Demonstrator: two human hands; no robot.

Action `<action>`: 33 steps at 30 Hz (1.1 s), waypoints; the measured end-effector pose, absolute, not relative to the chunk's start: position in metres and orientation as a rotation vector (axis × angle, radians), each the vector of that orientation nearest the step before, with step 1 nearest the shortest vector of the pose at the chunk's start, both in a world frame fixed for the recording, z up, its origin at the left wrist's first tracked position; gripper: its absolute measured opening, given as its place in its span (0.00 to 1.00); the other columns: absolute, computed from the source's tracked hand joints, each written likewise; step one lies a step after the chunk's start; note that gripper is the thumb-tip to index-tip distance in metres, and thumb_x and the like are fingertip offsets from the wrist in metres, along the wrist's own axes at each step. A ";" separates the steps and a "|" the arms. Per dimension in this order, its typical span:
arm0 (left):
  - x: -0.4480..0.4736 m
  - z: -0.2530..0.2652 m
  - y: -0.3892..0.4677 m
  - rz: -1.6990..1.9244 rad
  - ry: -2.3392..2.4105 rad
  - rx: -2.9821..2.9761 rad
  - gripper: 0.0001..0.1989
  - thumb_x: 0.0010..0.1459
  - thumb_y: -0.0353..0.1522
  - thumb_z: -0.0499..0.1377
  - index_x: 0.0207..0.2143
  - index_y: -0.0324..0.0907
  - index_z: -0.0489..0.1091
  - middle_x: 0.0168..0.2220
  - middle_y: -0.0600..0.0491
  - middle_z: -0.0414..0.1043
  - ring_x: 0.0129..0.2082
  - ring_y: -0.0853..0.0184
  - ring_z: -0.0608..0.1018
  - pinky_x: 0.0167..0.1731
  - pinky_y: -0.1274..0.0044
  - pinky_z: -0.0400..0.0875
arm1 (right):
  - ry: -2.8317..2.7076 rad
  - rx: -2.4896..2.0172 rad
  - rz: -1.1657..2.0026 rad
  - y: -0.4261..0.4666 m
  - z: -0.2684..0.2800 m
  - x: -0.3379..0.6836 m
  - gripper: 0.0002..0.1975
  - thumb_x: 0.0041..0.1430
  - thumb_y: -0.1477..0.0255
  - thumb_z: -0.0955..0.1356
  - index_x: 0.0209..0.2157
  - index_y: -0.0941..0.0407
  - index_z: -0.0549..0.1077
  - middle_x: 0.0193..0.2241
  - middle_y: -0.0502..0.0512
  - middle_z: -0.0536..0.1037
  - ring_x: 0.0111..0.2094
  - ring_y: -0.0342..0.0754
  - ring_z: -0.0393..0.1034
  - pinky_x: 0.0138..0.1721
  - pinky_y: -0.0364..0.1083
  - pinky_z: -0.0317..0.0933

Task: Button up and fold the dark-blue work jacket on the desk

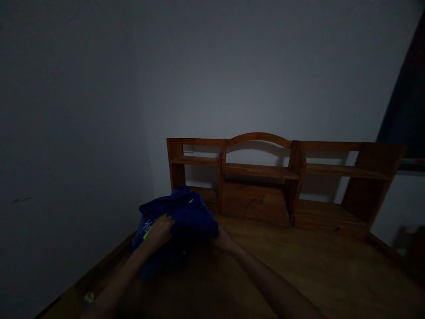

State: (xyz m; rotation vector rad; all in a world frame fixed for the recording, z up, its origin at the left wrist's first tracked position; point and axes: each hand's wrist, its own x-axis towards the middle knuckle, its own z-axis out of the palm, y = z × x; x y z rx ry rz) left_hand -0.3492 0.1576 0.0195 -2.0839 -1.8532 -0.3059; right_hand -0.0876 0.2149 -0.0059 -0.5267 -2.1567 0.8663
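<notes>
A crumpled blue garment (pixel 189 217) with white lettering and small yellow-green marks hangs between my hands, left of the middle of the head view. My left hand (pixel 161 229) is closed, its fingers bunched into the fabric near the lettering. At the garment's right edge, my right hand (pixel 222 240) grips the cloth, with its fingers hidden behind a fold. The lower part of the garment is dark and hard to make out. What kind of garment it is does not show clearly.
A wooden shelf unit (pixel 260 170) with several compartments stands on a wooden surface (pixel 318 266) against the white wall (pixel 252 79). A wall socket (pixel 188 149) shows through its left opening. Dark fabric (pixel 407 102) hangs at the right. A small pale object (pixel 89 297) lies at lower left.
</notes>
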 end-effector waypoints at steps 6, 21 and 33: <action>-0.319 0.022 0.172 -0.218 -1.832 -2.049 0.22 0.45 0.19 0.49 0.44 0.34 0.70 0.43 0.41 0.68 0.46 0.57 0.68 0.49 0.67 0.58 | -2.181 -0.589 0.715 0.206 -0.009 0.020 0.10 0.59 0.73 0.61 0.36 0.58 0.73 0.45 0.58 0.68 0.49 0.47 0.62 0.51 0.47 0.56; -0.040 0.030 0.137 -0.358 -1.668 -2.485 0.16 0.59 0.34 0.45 0.35 0.42 0.72 0.31 0.42 0.70 0.31 0.59 0.73 0.30 0.68 0.62 | -1.907 -1.202 0.266 0.232 -0.037 0.203 0.13 0.62 0.65 0.58 0.41 0.54 0.69 0.42 0.54 0.70 0.43 0.47 0.65 0.44 0.46 0.58; -0.066 -0.035 0.214 -0.965 -1.691 -2.543 0.17 0.62 0.36 0.44 0.32 0.39 0.70 0.30 0.50 0.71 0.27 0.70 0.70 0.29 0.77 0.55 | -2.100 -1.122 0.254 0.216 -0.025 0.190 0.12 0.62 0.70 0.58 0.38 0.56 0.70 0.38 0.55 0.70 0.39 0.44 0.65 0.41 0.43 0.57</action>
